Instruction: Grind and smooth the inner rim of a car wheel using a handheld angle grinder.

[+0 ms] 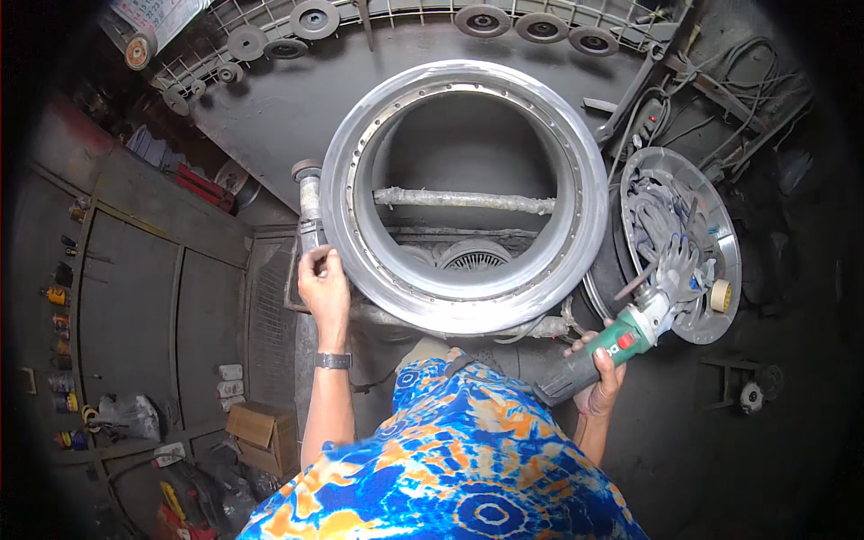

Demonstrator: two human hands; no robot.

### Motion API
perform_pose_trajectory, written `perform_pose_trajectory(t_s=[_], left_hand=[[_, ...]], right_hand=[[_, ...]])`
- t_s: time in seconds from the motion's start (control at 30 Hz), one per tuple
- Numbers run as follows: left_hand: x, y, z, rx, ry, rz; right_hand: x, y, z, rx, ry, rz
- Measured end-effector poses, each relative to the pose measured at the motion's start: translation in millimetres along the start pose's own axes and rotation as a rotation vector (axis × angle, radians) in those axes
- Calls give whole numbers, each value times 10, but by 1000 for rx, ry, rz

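Observation:
A large bare-metal wheel rim (463,306) stands before me, its shiny outer lip facing up and small bolt holes ringing its inner edge. My left hand (324,286) is beside the rim's lower left edge, with its fingers curled and pinched together. Something small and dark may be between those fingertips, but I cannot make it out. In my right hand (605,382) is a green and dark grey angle grinder (621,346) with a red switch. It is held apart from the rim, to the lower right, its head pointing up and to the right.
Wrapped bars (463,200) run across below the rim. An upright metal piece with a round top (309,193) stands left of it. At right, a metal drum (697,328) holds grey gloves and rags. Abrasive discs (481,21) hang along a wire rack; a cardboard box (263,438) sits lower left.

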State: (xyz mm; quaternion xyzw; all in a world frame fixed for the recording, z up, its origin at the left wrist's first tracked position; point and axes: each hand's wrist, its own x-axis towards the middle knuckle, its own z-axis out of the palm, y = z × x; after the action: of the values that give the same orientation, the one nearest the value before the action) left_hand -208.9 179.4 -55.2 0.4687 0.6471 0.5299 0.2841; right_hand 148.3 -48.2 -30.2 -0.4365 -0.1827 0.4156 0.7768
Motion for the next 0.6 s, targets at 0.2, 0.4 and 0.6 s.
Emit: perform_pose_trajectory(t_s=[0.2,0.4,0.6], left_hand=[[543,-380,98,84,8,46],[839,-456,173,60,-326,61],[1258,-407,193,-116,-603,55]], right_hand=[[-133,140,245,-49,163,-84],[-176,318,521,46,252,-148],[-290,493,845,71,306,-163]])
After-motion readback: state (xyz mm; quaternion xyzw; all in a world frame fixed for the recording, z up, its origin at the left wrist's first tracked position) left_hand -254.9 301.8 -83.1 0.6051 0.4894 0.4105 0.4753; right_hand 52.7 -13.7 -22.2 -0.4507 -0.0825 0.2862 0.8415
